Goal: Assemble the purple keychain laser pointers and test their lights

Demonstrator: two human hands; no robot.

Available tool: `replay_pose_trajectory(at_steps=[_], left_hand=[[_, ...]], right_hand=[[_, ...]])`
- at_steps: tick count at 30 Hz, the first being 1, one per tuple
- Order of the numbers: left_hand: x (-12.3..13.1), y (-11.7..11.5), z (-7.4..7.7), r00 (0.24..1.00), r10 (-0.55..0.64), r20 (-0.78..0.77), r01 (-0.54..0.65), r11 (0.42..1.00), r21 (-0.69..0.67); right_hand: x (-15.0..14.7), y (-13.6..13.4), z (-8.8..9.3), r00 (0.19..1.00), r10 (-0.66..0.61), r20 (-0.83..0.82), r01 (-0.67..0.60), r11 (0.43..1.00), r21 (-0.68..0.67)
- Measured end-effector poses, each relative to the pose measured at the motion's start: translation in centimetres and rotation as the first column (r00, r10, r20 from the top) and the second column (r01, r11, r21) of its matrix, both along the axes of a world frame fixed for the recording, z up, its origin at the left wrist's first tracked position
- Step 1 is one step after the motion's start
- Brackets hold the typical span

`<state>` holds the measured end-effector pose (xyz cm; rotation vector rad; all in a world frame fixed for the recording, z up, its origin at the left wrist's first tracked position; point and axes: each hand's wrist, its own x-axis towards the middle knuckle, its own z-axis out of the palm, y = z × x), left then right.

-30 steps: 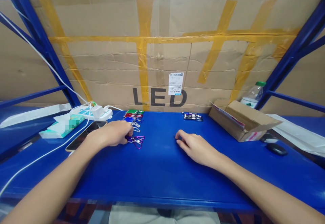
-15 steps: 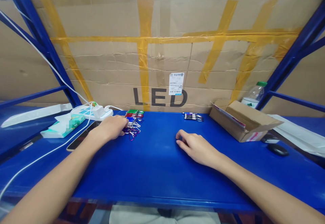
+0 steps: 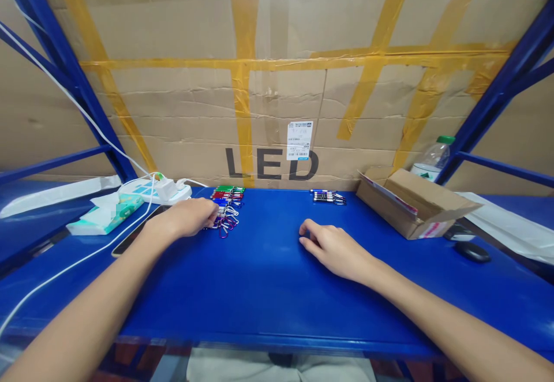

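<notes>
Several small metal items with carabiner clips lie in a column at the back left of the blue table: green (image 3: 229,189), red (image 3: 227,195), blue (image 3: 229,202), silver and purple (image 3: 223,232). My left hand (image 3: 197,216) rests over the left ends of the silver and purple ones; its fingertips are hidden, so its grip cannot be made out. A smaller group of blue, silver and black clip items (image 3: 328,197) lies at the back, right of centre. In front of that group my right hand (image 3: 331,246) rests on the table, fingers loosely curled and apart, holding nothing.
On the left are a tissue pack (image 3: 106,214), a phone (image 3: 136,235), a power strip (image 3: 173,191) and a white cable. An open cardboard box (image 3: 415,203), a bottle (image 3: 435,157) and a black mouse (image 3: 471,251) stand right. Taped cardboard (image 3: 194,111) forms the back.
The view has shifted slightly. My left hand has moved a little and its fingers are tucked further out of sight by the purple clip items. My right hand stays in place.
</notes>
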<state>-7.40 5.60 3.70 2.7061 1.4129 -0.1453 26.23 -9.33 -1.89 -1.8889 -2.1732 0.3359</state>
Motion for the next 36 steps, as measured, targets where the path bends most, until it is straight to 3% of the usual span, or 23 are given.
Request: replay_pose_trajectory(at_steps=[5,9,11,13,14,16,19,22,26,36], left_hand=[[0.1,0.2,0.0,1.0,-0.019,0.013,0.019,1.0,0.012],[1.4,-0.4,0.5,0.975,-0.135,0.179,0.114,0.986,0.12],[2.8,-1.0,0.3,0.857,-0.232,0.459,0.168,0.97,0.178],[4.4,-1.6,-0.5,0.686,-0.237,0.688,0.216,0.969,0.118],[5.1,-1.9,-1.2,0.623,-0.218,0.751,0.248,0.966,0.075],[6.4,-2.3,-2.9,0.586,-0.183,0.789,0.311,0.95,-0.01],[7.4,-2.5,-5.1,0.635,-0.232,0.737,0.332,0.943,0.011],[7.6,-2.8,-6.3,0.686,-0.376,0.623,0.424,0.902,0.076],[7.7,-3.2,-6.7,0.725,-0.458,0.514,0.5,0.863,0.065],[7.6,-3.1,-6.4,0.761,-0.448,0.47,0.502,0.865,0.011]], right_hand=[[0.4,0.4,-0.2,1.0,-0.007,-0.03,0.008,1.0,0.022],[2.1,2.0,-0.8,0.998,-0.059,-0.004,0.059,0.99,0.131],[3.5,3.1,-1.2,0.995,-0.097,0.028,0.089,0.974,0.211],[5.1,4.1,-1.6,0.986,-0.158,0.058,0.137,0.954,0.266],[5.9,4.5,-1.7,0.98,-0.187,0.068,0.161,0.947,0.277],[7.2,5.1,-2.0,0.963,-0.25,0.096,0.214,0.935,0.284],[8.8,5.7,-2.5,0.934,-0.328,0.144,0.284,0.922,0.262],[9.6,6.2,-3.3,0.919,-0.355,0.17,0.313,0.921,0.231],[9.9,7.0,-4.0,0.918,-0.355,0.179,0.316,0.924,0.215],[10.2,7.3,-3.5,0.926,-0.314,0.208,0.283,0.944,0.168]])
